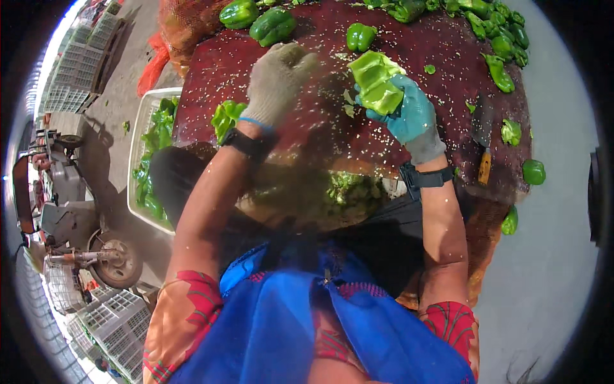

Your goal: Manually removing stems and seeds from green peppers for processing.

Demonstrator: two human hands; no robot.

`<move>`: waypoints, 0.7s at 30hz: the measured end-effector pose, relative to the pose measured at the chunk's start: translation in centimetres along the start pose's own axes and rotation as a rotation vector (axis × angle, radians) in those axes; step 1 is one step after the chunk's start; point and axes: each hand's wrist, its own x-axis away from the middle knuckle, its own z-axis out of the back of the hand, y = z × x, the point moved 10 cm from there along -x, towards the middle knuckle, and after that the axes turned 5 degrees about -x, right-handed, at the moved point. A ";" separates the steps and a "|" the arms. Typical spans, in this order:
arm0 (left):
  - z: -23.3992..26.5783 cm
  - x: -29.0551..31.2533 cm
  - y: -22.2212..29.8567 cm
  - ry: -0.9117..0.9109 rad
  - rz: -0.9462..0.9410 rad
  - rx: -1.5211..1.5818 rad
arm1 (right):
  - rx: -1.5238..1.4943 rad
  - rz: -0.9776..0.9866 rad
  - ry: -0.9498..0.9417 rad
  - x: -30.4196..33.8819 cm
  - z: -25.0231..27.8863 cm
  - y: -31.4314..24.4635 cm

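Note:
My right hand (409, 115), in a teal-coated glove, grips an opened green bell pepper (378, 80) whose pale inner side faces up. My left hand (276, 80) wears a beige knit glove and is slightly blurred. Its fingers are curled in, and whatever lies inside them is hidden. Just below that hand, a cut pepper piece (226, 120) rests by the table's near left edge. Whole green peppers (273, 25) lie beyond the left hand. Another whole pepper (361, 37) sits just past the held one. Pale seeds are scattered over the dark red tabletop (320, 121).
A knife (485, 153) with a yellow handle lies right of my right hand. Peppers (502, 32) are heaped at the far right. A white crate (132, 185) of cut peppers stands at the left, with an orange mesh sack (188, 25) beyond. A wheeled vehicle (115, 259) is further left.

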 end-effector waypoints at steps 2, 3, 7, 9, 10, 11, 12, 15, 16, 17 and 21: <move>2.9 1.5 3.7 0.351 -0.212 0.150 | 0.449 0.217 -0.061 -0.3 0.7 -1.4; 3.5 2.6 5.7 0.346 -0.198 0.126 | 0.447 0.221 -0.057 -0.1 0.3 -1.7; 1.8 5.1 10.3 0.173 -0.304 0.247 | 0.600 0.563 -0.109 2.1 -2.6 -5.2; -1.1 5.1 12.1 -0.071 -0.398 0.105 | 0.968 0.791 -0.198 4.2 -6.1 -5.4; -1.2 4.7 12.3 -0.075 -0.397 0.107 | 0.969 0.788 -0.194 4.0 -6.4 -5.0; -2.8 4.3 12.3 -0.214 -0.396 -0.023 | 0.744 0.618 -0.135 2.8 -5.0 -4.3; -4.4 4.3 12.0 -0.350 -0.391 -0.154 | 0.518 0.449 -0.078 1.9 -3.7 -3.3; -4.8 4.1 12.1 -0.368 -0.460 -0.150 | 0.558 0.403 -0.057 1.8 -3.0 -2.9; -5.1 4.2 12.2 -0.380 -0.495 -0.154 | 0.578 0.381 -0.047 1.7 -2.7 -2.6; -5.2 4.3 11.9 -0.385 -0.492 -0.156 | 0.574 0.377 -0.046 1.6 -2.3 -2.6; -2.8 4.7 11.4 -0.195 -0.492 0.180 | 0.404 0.368 -0.118 1.2 -1.5 -3.0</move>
